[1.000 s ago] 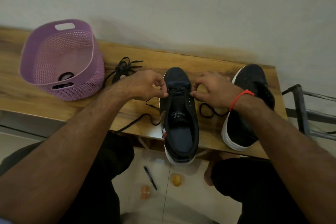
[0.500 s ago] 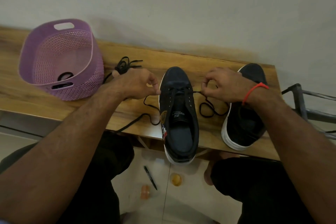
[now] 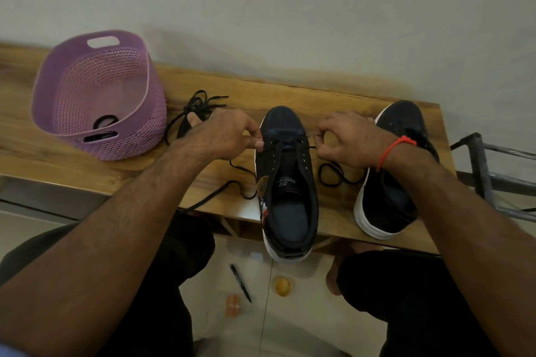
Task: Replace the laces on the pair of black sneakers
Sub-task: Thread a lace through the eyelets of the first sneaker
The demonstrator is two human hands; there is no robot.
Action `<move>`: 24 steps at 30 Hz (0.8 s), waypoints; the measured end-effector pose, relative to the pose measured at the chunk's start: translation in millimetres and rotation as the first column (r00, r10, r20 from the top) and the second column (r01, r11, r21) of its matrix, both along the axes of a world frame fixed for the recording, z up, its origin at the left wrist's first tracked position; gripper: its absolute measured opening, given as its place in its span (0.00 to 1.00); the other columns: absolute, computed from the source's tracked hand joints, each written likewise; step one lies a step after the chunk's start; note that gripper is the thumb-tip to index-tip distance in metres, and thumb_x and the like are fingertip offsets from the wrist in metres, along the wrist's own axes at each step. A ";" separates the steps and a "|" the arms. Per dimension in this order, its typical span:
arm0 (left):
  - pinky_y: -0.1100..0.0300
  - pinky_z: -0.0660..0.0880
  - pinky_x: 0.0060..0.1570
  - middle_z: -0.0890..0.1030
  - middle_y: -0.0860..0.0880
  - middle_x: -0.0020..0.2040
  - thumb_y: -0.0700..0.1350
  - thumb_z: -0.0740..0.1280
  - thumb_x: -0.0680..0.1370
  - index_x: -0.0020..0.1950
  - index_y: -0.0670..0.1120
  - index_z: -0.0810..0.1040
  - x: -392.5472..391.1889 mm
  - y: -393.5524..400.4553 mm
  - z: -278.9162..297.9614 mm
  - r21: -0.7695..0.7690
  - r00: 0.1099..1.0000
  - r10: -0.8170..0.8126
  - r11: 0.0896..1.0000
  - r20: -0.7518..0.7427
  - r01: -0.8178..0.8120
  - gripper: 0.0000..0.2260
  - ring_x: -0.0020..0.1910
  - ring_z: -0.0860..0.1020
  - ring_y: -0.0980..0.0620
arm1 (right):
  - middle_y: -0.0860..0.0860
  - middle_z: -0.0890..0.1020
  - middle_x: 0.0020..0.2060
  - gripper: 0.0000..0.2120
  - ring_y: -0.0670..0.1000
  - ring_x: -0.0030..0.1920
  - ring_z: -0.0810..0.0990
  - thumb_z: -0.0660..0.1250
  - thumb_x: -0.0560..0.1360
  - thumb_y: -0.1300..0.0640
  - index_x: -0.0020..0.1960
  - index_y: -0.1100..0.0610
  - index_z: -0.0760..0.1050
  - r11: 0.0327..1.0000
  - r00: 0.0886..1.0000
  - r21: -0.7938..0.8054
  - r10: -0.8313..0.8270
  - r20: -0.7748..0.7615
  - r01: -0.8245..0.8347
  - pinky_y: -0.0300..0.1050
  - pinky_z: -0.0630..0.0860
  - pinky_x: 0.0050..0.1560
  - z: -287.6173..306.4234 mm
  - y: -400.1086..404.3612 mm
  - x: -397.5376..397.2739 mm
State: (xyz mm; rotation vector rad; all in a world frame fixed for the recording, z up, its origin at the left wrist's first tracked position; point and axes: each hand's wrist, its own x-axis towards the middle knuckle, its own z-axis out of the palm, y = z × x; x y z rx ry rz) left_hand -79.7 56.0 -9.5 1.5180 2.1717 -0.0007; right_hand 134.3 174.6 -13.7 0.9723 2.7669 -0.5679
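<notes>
Two hands on one lace [image 3: 285, 142], and the danger is uneven ends. Pull harder on one side and the lace slides through the bottom eyelets, leaving one tail too short to finish. Slack trailing off the table [image 3: 333, 101] edge below the left hand [image 3: 220, 136] could also snag or drag. Left of that hand sits the basket [image 3: 98, 95], with the spare laces [image 3: 200, 104] just beyond its knuckles. Left hand: fingers curled, thumb and forefinger pinching the lace at the near shoe [image 3: 287, 182]'s left eyelets. That shoe stands between the hands, laced only at the toe row. Right hand [image 3: 348, 139]: curled likewise, pinching the other end, loose loops lying just below it. Behind its wrist waits the second shoe [image 3: 388, 200], seemingly unlaced.
</notes>
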 end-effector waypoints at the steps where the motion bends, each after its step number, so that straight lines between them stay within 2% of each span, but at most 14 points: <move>1: 0.22 0.52 0.68 0.73 0.54 0.73 0.61 0.67 0.79 0.43 0.63 0.76 -0.1 0.1 -1.0 -0.008 1.000 0.004 1.000 -0.004 -0.004 0.06 0.77 0.62 0.43 | 0.44 0.77 0.45 0.04 0.50 0.51 0.73 0.67 0.75 0.48 0.43 0.46 0.73 1.000 1.000 -0.015 0.001 -0.008 -0.001 0.58 0.70 0.61 0.0 -0.3 0.1; 4: 0.23 0.51 0.69 0.75 0.54 0.70 0.59 0.66 0.80 0.44 0.62 0.76 2.2 0.7 -2.6 -0.005 1.000 0.001 1.000 0.006 -0.001 0.05 0.76 0.63 0.44 | 0.47 0.79 0.41 0.04 0.49 0.42 0.75 0.69 0.75 0.53 0.44 0.52 0.75 0.997 0.999 -0.077 -0.005 -0.039 0.001 0.52 0.74 0.52 -1.6 -3.8 -1.9; 6: 0.24 0.52 0.69 0.77 0.56 0.65 0.58 0.66 0.80 0.47 0.60 0.78 2.2 1.8 -1.9 0.008 0.999 0.000 1.000 0.036 0.000 0.05 0.73 0.67 0.47 | 0.50 0.81 0.43 0.04 0.51 0.44 0.78 0.70 0.75 0.56 0.44 0.53 0.75 0.994 0.995 -0.103 -0.028 -0.091 0.018 0.46 0.75 0.46 -2.4 -4.2 -1.9; 8: 0.25 0.53 0.70 0.80 0.61 0.54 0.56 0.67 0.81 0.47 0.58 0.80 -0.2 3.4 -2.2 0.016 0.994 0.001 1.000 0.106 -0.003 0.06 0.65 0.72 0.52 | 0.49 0.83 0.43 0.04 0.49 0.45 0.81 0.70 0.76 0.58 0.46 0.53 0.76 0.987 0.989 -0.155 -0.060 -0.138 0.039 0.41 0.77 0.45 -1.7 -2.9 -1.2; 10: 0.29 0.61 0.70 0.81 0.63 0.43 0.54 0.67 0.81 0.44 0.56 0.82 -3.4 4.2 -2.5 -0.010 0.986 -0.015 1.000 0.169 0.017 0.08 0.56 0.74 0.57 | 0.47 0.85 0.41 0.05 0.45 0.45 0.83 0.70 0.77 0.60 0.51 0.53 0.77 0.973 0.987 -0.226 -0.075 -0.140 0.042 0.37 0.77 0.47 -0.2 -2.1 -0.6; 11: 0.35 0.67 0.68 0.82 0.62 0.40 0.53 0.68 0.81 0.44 0.55 0.83 -5.5 4.3 -2.2 -0.029 0.981 -0.032 0.999 0.192 0.038 0.08 0.52 0.76 0.59 | 0.46 0.85 0.39 0.06 0.42 0.43 0.83 0.69 0.77 0.61 0.52 0.53 0.78 0.969 0.990 -0.244 -0.071 -0.119 0.040 0.34 0.76 0.45 1.2 -1.8 -0.6; 13: 0.48 0.74 0.62 0.84 0.59 0.40 0.51 0.67 0.81 0.46 0.52 0.84 -8.7 3.2 1.4 -0.088 0.972 -0.061 0.993 0.225 0.083 0.08 0.48 0.79 0.60 | 0.44 0.85 0.38 0.05 0.37 0.40 0.81 0.67 0.78 0.59 0.52 0.53 0.81 0.968 0.996 -0.249 -0.060 -0.061 0.043 0.29 0.73 0.40 4.9 -0.3 -0.5; 14: 0.52 0.75 0.59 0.85 0.57 0.41 0.50 0.67 0.82 0.49 0.51 0.84 -10.4 2.0 3.9 -0.113 0.968 -0.069 0.989 0.241 0.099 0.08 0.49 0.80 0.59 | 0.44 0.84 0.38 0.05 0.38 0.40 0.81 0.66 0.79 0.58 0.51 0.54 0.82 0.967 0.998 -0.249 -0.058 -0.040 0.047 0.31 0.74 0.39 7.1 0.4 -0.6; 17: 0.57 0.77 0.54 0.86 0.53 0.45 0.44 0.64 0.84 0.55 0.48 0.83 -12.8 -3.4 12.8 -0.172 0.950 -0.060 0.978 0.307 0.117 0.08 0.50 0.83 0.54 | 0.46 0.83 0.38 0.08 0.35 0.36 0.79 0.66 0.81 0.54 0.50 0.54 0.82 0.949 0.998 -0.310 -0.068 -0.013 0.060 0.36 0.74 0.39 15.5 -0.1 0.6; 18: 0.59 0.79 0.50 0.86 0.50 0.45 0.42 0.63 0.84 0.57 0.47 0.81 -12.1 -5.4 16.8 -0.165 0.940 -0.039 0.981 0.338 0.100 0.08 0.47 0.83 0.55 | 0.46 0.83 0.37 0.07 0.35 0.35 0.79 0.66 0.81 0.54 0.51 0.54 0.82 0.938 0.996 -0.340 -0.081 -0.027 0.067 0.35 0.73 0.39 18.4 -0.9 1.2; 20: 0.66 0.77 0.35 0.84 0.47 0.42 0.38 0.60 0.84 0.61 0.47 0.77 -9.2 -10.0 24.4 -0.114 0.904 0.020 0.993 0.427 0.032 0.10 0.39 0.83 0.57 | 0.49 0.84 0.38 0.07 0.42 0.39 0.81 0.66 0.81 0.58 0.55 0.56 0.81 0.901 0.986 -0.425 -0.137 -0.098 0.083 0.34 0.76 0.42 25.1 -3.4 3.4; 21: 0.67 0.76 0.31 0.83 0.47 0.40 0.36 0.59 0.84 0.62 0.47 0.76 -7.3 -12.9 28.7 -0.084 0.876 0.045 0.996 0.481 -0.005 0.11 0.39 0.83 0.54 | 0.51 0.84 0.38 0.08 0.46 0.41 0.81 0.66 0.81 0.61 0.57 0.59 0.80 0.871 0.975 -0.484 -0.170 -0.142 0.081 0.35 0.76 0.44 28.6 -5.4 4.8; 22: 0.63 0.78 0.34 0.82 0.47 0.39 0.36 0.58 0.84 0.62 0.47 0.75 -5.7 -15.3 32.5 -0.060 0.845 0.062 0.998 0.532 -0.036 0.12 0.41 0.84 0.50 | 0.53 0.83 0.38 0.08 0.48 0.41 0.81 0.65 0.81 0.63 0.57 0.61 0.80 0.839 0.964 -0.539 -0.199 -0.178 0.073 0.35 0.77 0.45 32.2 -8.2 7.1; 24: 0.47 0.80 0.51 0.81 0.49 0.38 0.37 0.58 0.84 0.59 0.47 0.78 -1.8 -19.0 39.4 -0.036 0.792 0.065 0.998 0.607 -0.054 0.11 0.42 0.84 0.46 | 0.54 0.84 0.39 0.08 0.49 0.42 0.81 0.64 0.80 0.66 0.55 0.63 0.81 0.799 0.942 -0.596 -0.254 -0.219 0.077 0.40 0.79 0.48 38.0 -15.9 12.7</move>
